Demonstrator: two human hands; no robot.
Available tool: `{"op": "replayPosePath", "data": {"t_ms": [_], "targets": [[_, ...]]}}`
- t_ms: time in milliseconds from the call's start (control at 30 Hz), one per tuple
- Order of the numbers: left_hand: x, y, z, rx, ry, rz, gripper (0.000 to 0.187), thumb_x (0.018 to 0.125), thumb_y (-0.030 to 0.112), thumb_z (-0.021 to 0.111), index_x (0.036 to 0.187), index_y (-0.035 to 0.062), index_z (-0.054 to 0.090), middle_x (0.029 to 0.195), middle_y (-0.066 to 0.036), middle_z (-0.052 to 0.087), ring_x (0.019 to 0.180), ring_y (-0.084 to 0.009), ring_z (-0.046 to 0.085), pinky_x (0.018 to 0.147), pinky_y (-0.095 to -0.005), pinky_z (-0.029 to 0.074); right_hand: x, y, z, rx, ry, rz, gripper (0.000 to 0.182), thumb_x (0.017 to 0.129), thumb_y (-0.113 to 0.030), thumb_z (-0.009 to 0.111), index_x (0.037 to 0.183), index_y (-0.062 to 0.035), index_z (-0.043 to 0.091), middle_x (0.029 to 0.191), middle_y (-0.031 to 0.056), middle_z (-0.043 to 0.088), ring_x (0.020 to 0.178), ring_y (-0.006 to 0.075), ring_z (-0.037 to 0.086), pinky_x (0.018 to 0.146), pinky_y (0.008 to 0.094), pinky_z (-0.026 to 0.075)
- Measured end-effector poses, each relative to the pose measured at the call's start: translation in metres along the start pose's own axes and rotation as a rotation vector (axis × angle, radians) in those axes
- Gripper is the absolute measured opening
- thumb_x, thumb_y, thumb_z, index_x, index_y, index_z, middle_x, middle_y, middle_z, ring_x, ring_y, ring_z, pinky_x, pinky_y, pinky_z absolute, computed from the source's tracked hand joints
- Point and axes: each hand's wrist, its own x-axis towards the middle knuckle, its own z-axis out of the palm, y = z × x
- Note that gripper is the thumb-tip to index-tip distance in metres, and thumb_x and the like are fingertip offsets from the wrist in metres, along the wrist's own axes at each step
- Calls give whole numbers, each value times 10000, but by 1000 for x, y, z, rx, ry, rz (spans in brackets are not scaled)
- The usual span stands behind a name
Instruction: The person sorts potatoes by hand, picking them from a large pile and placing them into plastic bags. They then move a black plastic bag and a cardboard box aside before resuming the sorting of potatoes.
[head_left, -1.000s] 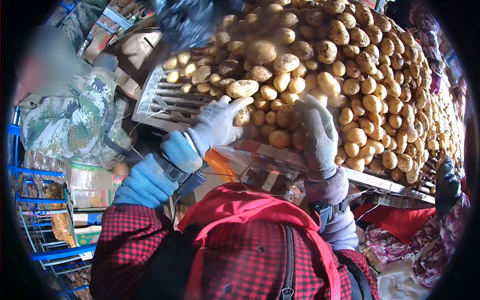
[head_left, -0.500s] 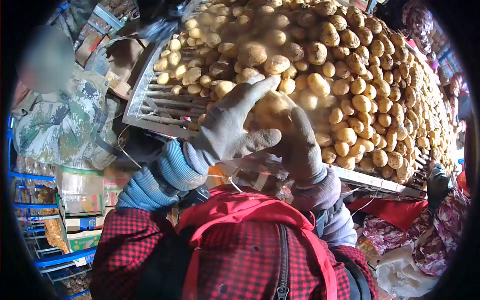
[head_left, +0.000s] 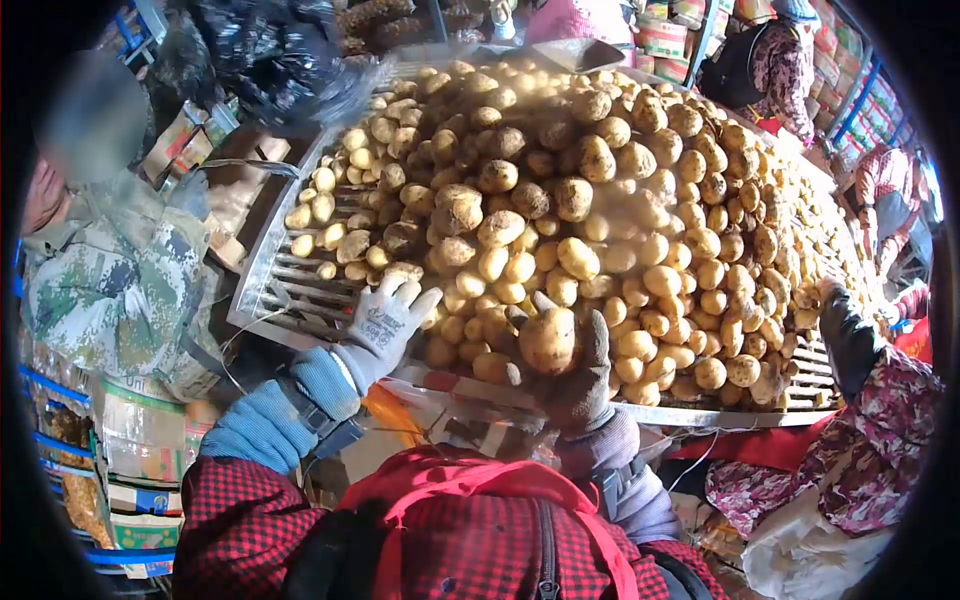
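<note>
My right hand, in a dark work glove, is turned palm up with its fingers curled round a large brownish potato. My left hand, in a grey glove with printing on its back, is at the left of the potato heap. Its fingers are stretched out and apart, with the tips right at a potato near the heap's edge. Below both hands runs the metal rim of the slatted table that bears the heap.
At the left a person in a camouflage garment stands by the table's corner. A person in a patterned sleeve reaches to the heap at the right. Others stand at the back. A black plastic bag lies back left; cartons stand left.
My hands have parted: the left has moved left and turned its back up, while the right keeps the potato, palm up. The view has shifted, showing more of the back.
</note>
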Motion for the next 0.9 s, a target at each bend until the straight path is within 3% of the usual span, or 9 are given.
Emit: {"op": "replayPosePath", "data": {"t_ms": [100,200,300,433,467,567,733,833,900], "targets": [[4,-7,-5,-419,109,-30,703,806,200,765,1451,74,516,1364,-124,599,1277,-325,536,1074,-422,455,-1,0,-6,49,-5,66,696,977,-560,596,1505,-126,462,1291,102,639,1246,327,597,969,523,533],[21,8,-40,-1103,185,-144,651,923,218,691,1484,-5,447,1446,-204,547,1364,-313,510,1155,-402,383,-7,3,-25,-1151,-168,-461,962,790,-23,864,1569,-57,300,1381,174,589,1256,219,581,1007,367,535],[39,41,-81,-1102,297,-15,657,941,233,687,1489,-22,430,1386,-227,590,1301,-305,581,1112,-394,434,-7,2,19,-629,-185,-154,936,788,1,846,1560,-33,318,1431,181,560,1264,206,578,1044,373,512],[63,74,-80,-809,166,336,564,1012,332,610,1485,49,492,1336,-195,614,1252,-354,582,1092,-439,433,-2,5,-19,-1650,-255,-589,674,982,-226,650,1550,-32,345,1494,130,521,1342,230,538,1168,372,403],[67,75,-76,-820,201,357,529,1027,338,579,1470,56,516,1337,-182,616,1269,-346,569,1110,-448,414,-2,11,-15,-1371,-189,-538,628,1014,-346,584,1533,-50,388,1486,97,534,1369,225,511,1185,363,381],[87,60,-78,-825,477,266,494,1004,364,603,1395,63,594,1291,-167,630,1229,-344,574,1114,-470,407,-2,2,4,-1594,-129,-683,583,1021,-391,554,1500,-74,454,1476,88,542,1371,216,504,1170,361,391],[127,18,-35,-338,418,111,622,856,498,727,1367,162,620,1340,-124,589,1317,-367,459,1103,-553,386,3,-8,6,-2568,-51,-993,687,894,-427,720,1449,-61,544,1457,141,569,1315,237,559,1088,402,439],[150,-4,-20,-495,251,11,629,826,479,753,1327,119,633,1315,-135,607,1291,-398,476,1117,-532,386,-1,-9,4,-2099,-37,-679,630,866,-454,718,1359,-70,637,1433,147,592,1253,266,593,1011,403,481],[149,-22,0,-555,364,97,568,838,425,750,1292,100,648,1293,-133,622,1277,-411,489,1115,-519,394,-1,-13,15,-2242,-36,-941,560,872,-410,712,1319,-75,663,1425,144,599,1236,297,595,982,418,497]]}}
